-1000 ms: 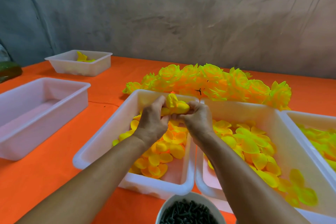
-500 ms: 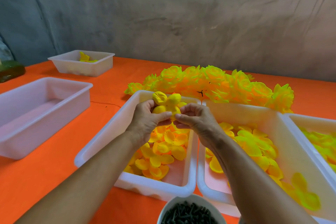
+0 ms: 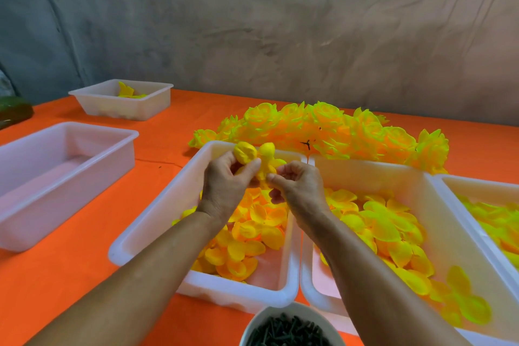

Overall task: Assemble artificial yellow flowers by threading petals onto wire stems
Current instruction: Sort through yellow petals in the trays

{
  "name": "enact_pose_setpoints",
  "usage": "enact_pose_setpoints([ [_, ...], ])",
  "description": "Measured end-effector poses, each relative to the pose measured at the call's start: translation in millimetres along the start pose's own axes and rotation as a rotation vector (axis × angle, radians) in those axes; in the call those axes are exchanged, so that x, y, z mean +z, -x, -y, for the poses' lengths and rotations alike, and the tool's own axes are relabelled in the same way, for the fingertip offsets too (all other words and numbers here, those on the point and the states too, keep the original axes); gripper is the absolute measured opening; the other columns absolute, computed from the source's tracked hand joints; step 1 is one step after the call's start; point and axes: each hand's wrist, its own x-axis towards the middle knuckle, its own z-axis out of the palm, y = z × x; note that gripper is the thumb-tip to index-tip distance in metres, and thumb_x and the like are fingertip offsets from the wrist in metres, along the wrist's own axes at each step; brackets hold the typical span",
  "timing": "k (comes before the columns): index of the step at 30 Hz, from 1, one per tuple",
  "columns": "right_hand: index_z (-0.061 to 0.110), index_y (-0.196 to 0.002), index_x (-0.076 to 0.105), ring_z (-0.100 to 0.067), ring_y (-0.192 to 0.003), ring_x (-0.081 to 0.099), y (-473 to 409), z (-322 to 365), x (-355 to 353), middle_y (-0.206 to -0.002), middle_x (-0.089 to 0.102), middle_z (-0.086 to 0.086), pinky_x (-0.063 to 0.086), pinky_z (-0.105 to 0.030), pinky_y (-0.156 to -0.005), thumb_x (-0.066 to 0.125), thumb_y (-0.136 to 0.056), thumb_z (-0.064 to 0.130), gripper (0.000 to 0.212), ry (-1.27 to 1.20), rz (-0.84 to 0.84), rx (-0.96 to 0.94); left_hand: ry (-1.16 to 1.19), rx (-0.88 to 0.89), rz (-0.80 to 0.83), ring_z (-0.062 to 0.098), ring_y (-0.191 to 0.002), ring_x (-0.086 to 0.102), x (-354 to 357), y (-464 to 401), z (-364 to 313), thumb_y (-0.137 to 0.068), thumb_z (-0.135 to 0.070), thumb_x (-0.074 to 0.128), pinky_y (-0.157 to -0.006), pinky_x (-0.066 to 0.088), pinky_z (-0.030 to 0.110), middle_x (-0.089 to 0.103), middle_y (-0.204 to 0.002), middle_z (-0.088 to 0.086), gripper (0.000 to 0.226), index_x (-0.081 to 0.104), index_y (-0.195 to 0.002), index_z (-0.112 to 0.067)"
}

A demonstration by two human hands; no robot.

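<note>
My left hand (image 3: 224,180) grips a yellow petal piece (image 3: 254,154) above the far end of a white tray (image 3: 157,222) of small yellow petals. My right hand (image 3: 295,185) pinches the same piece from the right, thumb and forefinger meeting at its lower edge. Any stem is hidden between my fingers. A white bowl (image 3: 252,326) of dark stems sits at the near edge. A pile of finished yellow flowers (image 3: 331,129) lies behind the trays.
A second tray (image 3: 415,177) with larger petals is on the right, a third tray (image 3: 455,180) beyond it. An empty white tray (image 3: 16,216) stands on the left, and a small tray (image 3: 123,109) with a few petals at the back left. The table has an orange cover (image 3: 70,284).
The petal piece has opened out and risen slightly between my hands. My right hand has shifted from gripping it to pinching its lower edge.
</note>
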Motion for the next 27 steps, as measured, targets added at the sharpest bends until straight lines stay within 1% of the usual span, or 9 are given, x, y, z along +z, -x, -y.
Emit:
enact_pose_setpoints([
  [3, 0.007, -0.083, 0.065, -0.010, -0.051, 0.056, -0.1, 3.2, -8.7, -0.060, 0.061, -0.002, 0.048, -0.022, -0.050, 0.062, -0.088, 0.009, 0.007, -0.214, 0.167, 0.025, 0.282, -0.226, 0.019, 0.015, -0.067, 0.068, -1.4, -3.9, -2.2, -0.088, -0.008, 0.061, -0.061, 0.058, 0.031, 0.071, -0.073, 0.003, 0.004, 0.063, -0.085, -0.008],
  [6, 0.002, -0.095, 0.063, -0.007, -0.051, 0.057, -2.0, 6.0, -16.8, -0.069, 0.060, -0.007, 0.048, -0.018, -0.050, 0.060, -0.089, 0.008, 0.009, -0.402, 0.261, 0.162, 0.327, -0.290, 0.025, 0.016, -0.077, 0.061, -0.3, -8.0, -0.2, -0.085, -0.012, 0.063, -0.074, 0.054, 0.036, 0.064, -0.081, 0.005, 0.003, 0.062, -0.085, -0.015],
  [9, 0.006, -0.084, 0.065, -0.008, -0.055, 0.060, -3.6, 7.5, -19.3, -0.068, 0.063, -0.005, 0.050, -0.018, -0.052, 0.060, -0.087, 0.008, 0.006, -0.461, 0.303, 0.195, 0.288, -0.307, 0.016, 0.019, -0.086, 0.058, 0.6, -10.6, 4.3, -0.085, -0.016, 0.064, -0.077, 0.051, 0.036, 0.062, -0.091, 0.009, 0.007, 0.062, -0.091, -0.013],
  [12, 0.009, -0.079, 0.067, -0.007, -0.052, 0.058, -1.1, 5.5, -12.7, -0.061, 0.063, -0.003, 0.046, -0.018, -0.052, 0.066, -0.084, 0.009, 0.005, -0.326, 0.210, 0.100, 0.194, -0.336, -0.009, 0.013, -0.083, 0.063, -0.2, -9.5, 8.5, -0.085, -0.023, 0.066, -0.064, 0.051, 0.023, 0.067, -0.091, 0.002, 0.026, 0.064, -0.104, -0.006],
  [17, 0.021, -0.056, 0.059, -0.009, -0.050, 0.049, 1.0, 0.0, -0.2, -0.052, 0.054, 0.004, 0.038, -0.024, -0.054, 0.077, -0.074, 0.011, 0.027, -0.028, -0.048, -0.133, -0.025, -0.409, -0.112, 0.019, -0.087, 0.061, -4.4, -9.2, 11.8, -0.081, -0.037, 0.070, -0.067, 0.051, 0.030, 0.060, -0.102, 0.005, 0.047, 0.052, -0.115, -0.011],
  [19, 0.026, -0.050, 0.050, -0.004, -0.049, 0.041, 1.1, 0.2, 2.4, -0.049, 0.048, 0.010, 0.034, -0.024, -0.053, 0.080, -0.070, 0.010, 0.039, 0.066, -0.109, -0.228, 0.044, -0.449, -0.068, 0.018, -0.076, 0.062, -4.4, -8.4, 6.3, -0.081, -0.046, 0.065, -0.057, 0.050, 0.028, 0.062, -0.095, 0.005, 0.045, 0.055, -0.107, -0.011],
  [23, 0.031, -0.045, 0.038, -0.004, -0.048, 0.035, 5.6, 2.2, 12.0, -0.049, 0.039, 0.015, 0.030, -0.025, -0.054, 0.082, -0.066, 0.007, 0.054, 0.258, -0.066, -0.353, 0.204, -0.462, 0.087, 0.012, -0.047, 0.058, -0.6, -4.0, 0.5, -0.068, -0.046, 0.069, -0.046, 0.051, 0.025, 0.056, -0.057, -0.001, 0.037, 0.056, -0.078, -0.012],
  [25, 0.025, -0.047, 0.046, -0.007, -0.049, 0.036, 5.2, 2.2, 12.2, -0.049, 0.040, 0.011, 0.029, -0.025, -0.054, 0.083, -0.066, 0.009, 0.044, 0.286, -0.008, -0.358, 0.259, -0.453, 0.088, 0.012, -0.046, 0.053, -1.5, -4.7, 2.2, -0.076, -0.040, 0.067, -0.047, 0.053, 0.026, 0.047, -0.053, 0.000, 0.031, 0.053, -0.068, -0.013],
  [27, 0.007, -0.058, 0.063, -0.014, -0.056, 0.040, 4.6, 3.2, 11.1, -0.056, 0.047, 0.002, 0.030, -0.026, -0.056, 0.079, -0.072, 0.011, 0.021, 0.289, 0.072, -0.375, 0.322, -0.452, 0.046, 0.013, -0.047, 0.054, -4.2, -6.0, 3.7, -0.088, -0.035, 0.058, -0.049, 0.055, 0.029, 0.049, -0.051, -0.001, 0.033, 0.053, -0.065, -0.013],
])
